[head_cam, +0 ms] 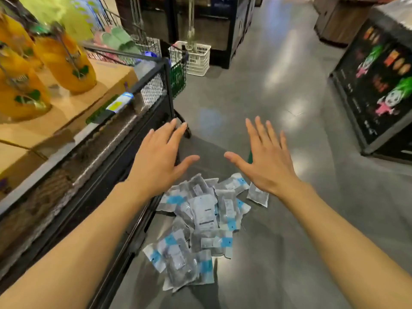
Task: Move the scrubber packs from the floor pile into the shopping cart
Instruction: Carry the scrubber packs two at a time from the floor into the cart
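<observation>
The left hand (159, 152) and right hand (266, 159) are spread wide, holding nothing. The scrubber packs (200, 224) lie piled on the floor (278, 253) below both hands.

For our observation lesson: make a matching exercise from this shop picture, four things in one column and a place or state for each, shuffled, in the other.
Things:
1. scrubber packs
2. left hand
3. white basket
4. yellow bottles

Places or states:
A. on the shelf at the left
B. piled on the floor
C. open, fingers spread, holding nothing
D. on the floor farther up the aisle

Pairs: 1-B, 2-C, 3-D, 4-A
</observation>
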The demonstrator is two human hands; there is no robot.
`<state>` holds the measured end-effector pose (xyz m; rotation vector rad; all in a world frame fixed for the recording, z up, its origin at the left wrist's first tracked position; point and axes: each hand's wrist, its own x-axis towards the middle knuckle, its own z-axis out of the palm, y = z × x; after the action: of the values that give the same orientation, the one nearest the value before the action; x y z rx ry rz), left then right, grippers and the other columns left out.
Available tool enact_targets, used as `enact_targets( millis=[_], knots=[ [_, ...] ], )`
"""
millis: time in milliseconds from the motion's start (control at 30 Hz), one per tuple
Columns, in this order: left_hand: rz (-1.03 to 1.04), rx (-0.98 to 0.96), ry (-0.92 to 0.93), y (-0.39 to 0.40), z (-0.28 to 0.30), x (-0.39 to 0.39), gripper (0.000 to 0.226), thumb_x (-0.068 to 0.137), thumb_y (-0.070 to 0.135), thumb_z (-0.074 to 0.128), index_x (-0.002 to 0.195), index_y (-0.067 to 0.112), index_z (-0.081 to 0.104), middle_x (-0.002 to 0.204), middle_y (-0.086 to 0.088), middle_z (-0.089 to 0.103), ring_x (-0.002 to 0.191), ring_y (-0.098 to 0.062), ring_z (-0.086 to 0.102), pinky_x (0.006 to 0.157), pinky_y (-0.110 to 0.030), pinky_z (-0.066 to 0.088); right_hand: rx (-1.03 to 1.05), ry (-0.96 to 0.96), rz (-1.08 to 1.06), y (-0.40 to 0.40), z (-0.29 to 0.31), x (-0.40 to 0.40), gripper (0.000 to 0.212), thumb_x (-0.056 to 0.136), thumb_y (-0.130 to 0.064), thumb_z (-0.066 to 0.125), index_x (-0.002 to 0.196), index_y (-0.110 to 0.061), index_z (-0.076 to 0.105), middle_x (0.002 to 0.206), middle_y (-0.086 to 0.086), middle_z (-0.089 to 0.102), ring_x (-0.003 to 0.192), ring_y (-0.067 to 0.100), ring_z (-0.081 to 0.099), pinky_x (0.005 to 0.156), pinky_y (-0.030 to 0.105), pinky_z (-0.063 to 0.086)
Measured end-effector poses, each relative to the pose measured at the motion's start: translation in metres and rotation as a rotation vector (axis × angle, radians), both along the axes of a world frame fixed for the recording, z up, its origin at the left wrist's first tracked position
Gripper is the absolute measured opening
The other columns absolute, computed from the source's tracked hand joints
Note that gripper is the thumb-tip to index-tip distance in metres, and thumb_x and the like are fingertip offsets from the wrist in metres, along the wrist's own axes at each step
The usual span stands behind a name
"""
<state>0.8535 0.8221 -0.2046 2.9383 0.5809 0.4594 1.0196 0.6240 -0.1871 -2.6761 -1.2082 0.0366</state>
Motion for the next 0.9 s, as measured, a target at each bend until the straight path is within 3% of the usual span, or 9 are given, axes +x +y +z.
enact_targets(
  millis=[233,367,500,700,900],
  knots=[
    [0.049,-0.007,0.048,0.023,-0.240,0.009,0.097,0.093,0.078,0.030,0.159,0.007,0.032,0.162,-0.022,0.035,0.147,-0.038,0.037,0.120,-0.057,0.029,0.011,-0.009,0.035,0.023,-0.241,0.015,0.112,0.076,-0.093,0.012,0.165,-0.027,-0.007,0.174,0.000,-0.011,0.160,0.020,-0.013,0.129,0.052,-0.006],
    [0.019,0.011,0.077,0.027,-0.374,0.005,0.092,0.093,0.070,0.035,0.160,0.007,0.030,0.163,-0.023,0.032,0.149,-0.038,0.034,0.120,-0.058,0.027,0.029,-0.013,0.049,0.027,-0.379,0.015,0.113,0.076,-0.092,0.016,0.166,-0.026,-0.002,0.175,0.001,-0.006,0.161,0.022,-0.008,0.129,0.052,-0.005],
    [0.031,-0.002,0.130,0.030,-0.483,-0.001,0.098,0.091,0.076,0.023,0.163,0.010,0.022,0.168,-0.021,0.023,0.155,-0.037,0.024,0.124,-0.058,0.021,0.049,-0.018,0.065,0.025,-0.485,0.014,0.112,0.079,-0.090,0.020,0.166,-0.022,0.006,0.175,0.007,0.002,0.161,0.028,-0.001,0.129,0.054,-0.001],
    [0.066,-0.033,0.148,0.031,-0.572,-0.002,0.097,0.092,0.080,0.022,0.165,0.018,0.011,0.171,-0.014,0.013,0.158,-0.032,0.017,0.127,-0.053,0.015,0.023,-0.044,0.081,0.020,-0.572,0.010,0.110,0.081,-0.089,0.018,0.166,-0.022,0.005,0.174,0.006,0.002,0.161,0.027,-0.001,0.128,0.052,-0.002],
    [0.098,-0.128,0.137,0.026,-0.592,-0.024,0.093,0.095,0.076,0.036,0.165,0.019,0.012,0.172,-0.010,0.013,0.159,-0.027,0.014,0.127,-0.047,0.011,-0.020,0.008,0.108,0.013,-0.593,-0.002,0.111,0.079,-0.090,0.016,0.166,-0.022,0.003,0.174,0.005,0.003,0.161,0.026,-0.001,0.129,0.049,-0.003]
  ],
)
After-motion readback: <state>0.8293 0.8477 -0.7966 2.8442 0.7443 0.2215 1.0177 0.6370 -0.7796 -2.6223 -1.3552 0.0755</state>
